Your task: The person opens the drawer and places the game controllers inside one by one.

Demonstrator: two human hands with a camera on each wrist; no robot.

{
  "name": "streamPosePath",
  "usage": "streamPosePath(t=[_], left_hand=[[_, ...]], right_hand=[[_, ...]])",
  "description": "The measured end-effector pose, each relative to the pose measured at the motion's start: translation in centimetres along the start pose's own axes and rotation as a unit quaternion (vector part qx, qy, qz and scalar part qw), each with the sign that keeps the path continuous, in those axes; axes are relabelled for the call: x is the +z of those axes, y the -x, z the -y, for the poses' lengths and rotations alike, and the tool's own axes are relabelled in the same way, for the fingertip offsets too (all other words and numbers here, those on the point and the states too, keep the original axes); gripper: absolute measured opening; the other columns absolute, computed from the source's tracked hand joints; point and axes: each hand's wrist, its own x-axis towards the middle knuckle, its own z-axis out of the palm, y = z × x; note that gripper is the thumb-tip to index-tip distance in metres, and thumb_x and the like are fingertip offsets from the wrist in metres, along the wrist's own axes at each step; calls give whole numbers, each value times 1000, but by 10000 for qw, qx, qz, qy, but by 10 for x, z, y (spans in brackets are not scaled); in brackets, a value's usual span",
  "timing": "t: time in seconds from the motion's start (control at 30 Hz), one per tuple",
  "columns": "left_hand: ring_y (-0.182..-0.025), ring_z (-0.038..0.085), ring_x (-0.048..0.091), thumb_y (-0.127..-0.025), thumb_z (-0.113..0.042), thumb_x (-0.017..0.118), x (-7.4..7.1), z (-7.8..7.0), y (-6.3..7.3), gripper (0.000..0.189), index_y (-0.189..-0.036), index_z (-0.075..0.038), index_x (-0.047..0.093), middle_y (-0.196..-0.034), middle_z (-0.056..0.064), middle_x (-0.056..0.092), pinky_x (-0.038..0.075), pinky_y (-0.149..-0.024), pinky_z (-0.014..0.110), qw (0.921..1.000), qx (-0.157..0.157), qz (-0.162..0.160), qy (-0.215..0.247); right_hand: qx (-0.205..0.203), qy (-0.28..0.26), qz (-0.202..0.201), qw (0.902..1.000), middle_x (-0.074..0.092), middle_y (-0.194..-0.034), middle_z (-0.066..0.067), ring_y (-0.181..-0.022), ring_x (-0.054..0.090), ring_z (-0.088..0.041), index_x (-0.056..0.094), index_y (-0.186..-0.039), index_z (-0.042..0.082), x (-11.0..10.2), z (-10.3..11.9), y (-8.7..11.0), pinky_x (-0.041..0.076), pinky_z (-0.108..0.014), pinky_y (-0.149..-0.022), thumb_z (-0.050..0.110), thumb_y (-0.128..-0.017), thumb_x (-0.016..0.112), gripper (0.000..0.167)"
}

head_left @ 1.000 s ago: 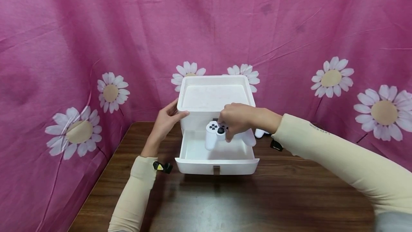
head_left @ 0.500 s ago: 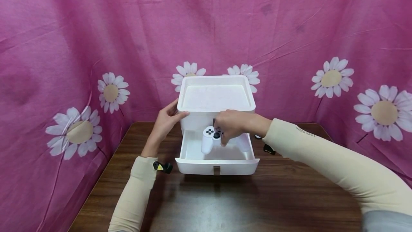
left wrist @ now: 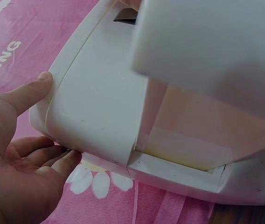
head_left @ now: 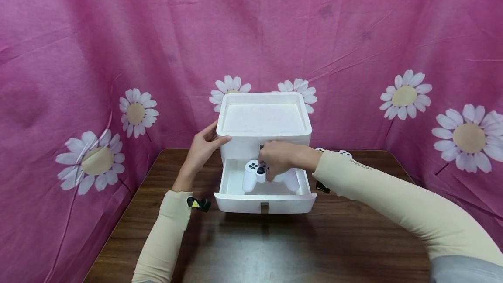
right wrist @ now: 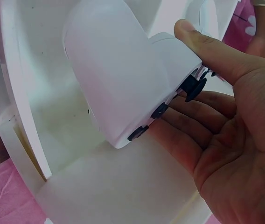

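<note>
From the head view, a white drawer unit (head_left: 241, 146) stands on the dark wooden table (head_left: 255, 248), its top formed as a shallow tray with a raised rim. The lower drawer (head_left: 239, 205) is pulled out from the front of the unit, and a white controller (head_left: 249, 181) is inside the drawer's outline, grips towards the drawer front; whether it touches the drawer floor cannot be told. The right hand (head_left: 280, 160) reaches in front of the unit and holds the controller by its middle, with one grip showing on each side. The left hand (head_left: 202, 147) is at the unit's left front corner, thumb over the rim. Right of the unit, part of a second controller (head_left: 345, 153) shows behind the right sleeve (head_left: 377, 182). Behind the unit hangs a pink curtain (head_left: 251, 29) with daisies.

In the left wrist view, the thumb presses the unit's top edge while the bent fingers lie against its side, so the hand grips the corner.

In the right wrist view, the controller sits between thumb and fingers, clamped: the thumb tip on its smooth shell, the fingers by the stick side. One grip extends away from the fingers over the unit's drawer.
</note>
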Motion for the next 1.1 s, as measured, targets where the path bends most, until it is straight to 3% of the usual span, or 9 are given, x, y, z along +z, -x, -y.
streamPosePath(t=[0.47,0.9,1.1], left_hand=[[-152,21,49,-93,-26,86,1,0,0,82,-163,-18,46,-167,6,48,47,-122,37,10000,-2,-4,-3],[-152,21,48,-93,-28,86,0,-1,1,83,-164,-18,45,-167,7,47,47,-122,37,10000,-18,4,-26],[-152,20,49,-93,-27,86,1,0,0,82,-164,-18,45,-167,6,47,48,-121,37,10000,3,-1,-45]], right_hand=[[218,-287,279,9990,80,-108,-7,-86,71,-15,81,-121,7,19,0,-11,64,-34,-84,31,-78,97,51],[386,-245,406,9981,80,-104,-5,-80,68,-13,80,-119,9,29,-3,-17,64,-31,-80,31,-79,97,49],[409,-190,380,9983,79,-99,-5,-76,65,-13,80,-114,9,31,-3,-19,61,-29,-72,31,-79,98,45]])
